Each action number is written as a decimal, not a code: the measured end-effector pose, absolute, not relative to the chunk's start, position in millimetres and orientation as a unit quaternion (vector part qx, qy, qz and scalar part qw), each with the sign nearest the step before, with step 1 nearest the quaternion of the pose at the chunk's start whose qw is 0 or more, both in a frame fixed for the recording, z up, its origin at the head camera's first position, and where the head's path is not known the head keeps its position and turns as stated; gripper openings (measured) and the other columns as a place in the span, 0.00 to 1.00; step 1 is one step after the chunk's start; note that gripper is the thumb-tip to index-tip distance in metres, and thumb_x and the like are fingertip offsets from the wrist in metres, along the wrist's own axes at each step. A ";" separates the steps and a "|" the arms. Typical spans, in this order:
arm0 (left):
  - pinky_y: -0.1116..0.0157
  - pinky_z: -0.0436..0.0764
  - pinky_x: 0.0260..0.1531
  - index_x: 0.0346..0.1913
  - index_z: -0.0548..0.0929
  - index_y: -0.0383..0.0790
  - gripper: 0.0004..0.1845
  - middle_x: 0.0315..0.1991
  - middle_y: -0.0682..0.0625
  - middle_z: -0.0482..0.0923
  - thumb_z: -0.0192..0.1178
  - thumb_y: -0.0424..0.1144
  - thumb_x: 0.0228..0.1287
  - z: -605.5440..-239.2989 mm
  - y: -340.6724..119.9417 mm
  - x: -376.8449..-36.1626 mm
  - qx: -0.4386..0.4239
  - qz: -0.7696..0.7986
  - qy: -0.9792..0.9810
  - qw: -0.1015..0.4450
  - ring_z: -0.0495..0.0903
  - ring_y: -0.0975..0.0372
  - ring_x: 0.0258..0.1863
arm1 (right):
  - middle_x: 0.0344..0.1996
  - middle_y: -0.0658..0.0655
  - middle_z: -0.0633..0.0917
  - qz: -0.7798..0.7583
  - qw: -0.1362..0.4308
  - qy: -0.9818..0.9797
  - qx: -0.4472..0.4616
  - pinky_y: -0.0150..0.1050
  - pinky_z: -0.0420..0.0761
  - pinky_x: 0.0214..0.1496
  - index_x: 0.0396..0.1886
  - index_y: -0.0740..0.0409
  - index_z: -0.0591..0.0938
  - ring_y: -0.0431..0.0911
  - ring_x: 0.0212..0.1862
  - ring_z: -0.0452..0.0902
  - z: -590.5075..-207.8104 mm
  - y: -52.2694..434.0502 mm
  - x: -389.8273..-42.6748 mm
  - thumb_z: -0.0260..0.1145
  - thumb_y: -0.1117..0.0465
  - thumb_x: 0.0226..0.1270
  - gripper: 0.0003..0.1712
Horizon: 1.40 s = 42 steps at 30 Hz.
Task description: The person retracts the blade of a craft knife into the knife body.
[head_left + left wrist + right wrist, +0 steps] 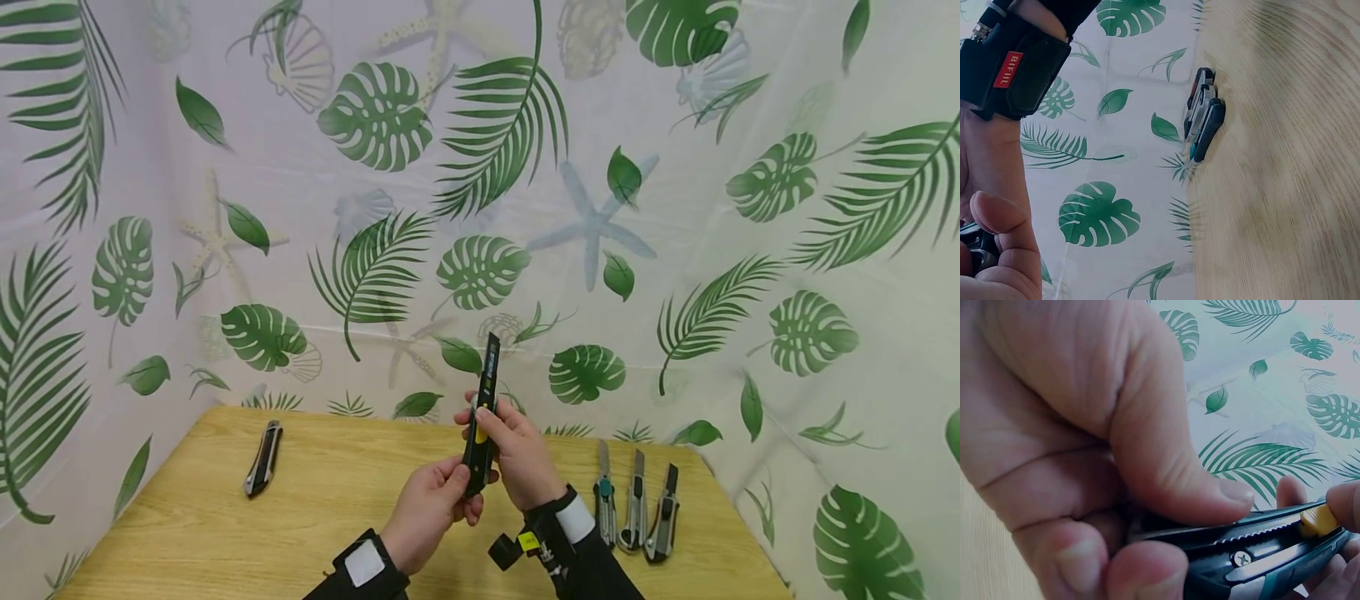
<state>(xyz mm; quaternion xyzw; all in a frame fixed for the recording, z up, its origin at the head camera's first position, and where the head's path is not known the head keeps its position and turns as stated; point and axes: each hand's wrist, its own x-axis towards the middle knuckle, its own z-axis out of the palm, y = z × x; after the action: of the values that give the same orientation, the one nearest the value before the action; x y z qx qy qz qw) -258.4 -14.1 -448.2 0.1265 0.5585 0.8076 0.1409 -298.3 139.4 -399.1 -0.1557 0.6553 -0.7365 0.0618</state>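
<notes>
Knife, utility type (pixel 480 425): black body w/ yellow slider, dark blade segment run out at top, toothed track & screw visible on side. Held upright above wooden table (pixel 225 525), approx. centre. Left hand (pixel 431 512) wraps lower end, fingers curled round body. Right hand (pixel 521 454) grips mid-body, thumb at yellow slider. Other stock: 1 black/silver knife (pixel 263 458) lying far left on table; 3 knives (pixel 636 508) side by side at right, near right wrist.

Both hands (pixel 427 508) (pixel 521 454) bare. Person wearing black sleeves, white cuff (pixel 576 518) showing, black wrist camera straps; red tag (pixel 1007 67) sitting on strap.
</notes>
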 end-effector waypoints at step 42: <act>0.68 0.79 0.32 0.63 0.75 0.25 0.21 0.36 0.45 0.79 0.44 0.39 0.83 -447.3 -18.2 -256.4 0.146 0.816 0.547 0.116 0.75 0.62 0.29 | 0.64 0.59 0.77 -0.736 0.105 0.637 -0.202 0.47 0.67 0.63 0.77 0.55 0.65 0.50 0.57 0.74 -423.3 143.5 -283.5 0.59 0.63 0.78 0.31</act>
<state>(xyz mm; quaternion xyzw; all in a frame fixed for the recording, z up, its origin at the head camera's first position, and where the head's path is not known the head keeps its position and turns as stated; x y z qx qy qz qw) -256.4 -18.2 -447.3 0.1457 0.5475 0.8158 0.1164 -283.5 143.5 -423.3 -0.2023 0.6373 -0.7362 0.1046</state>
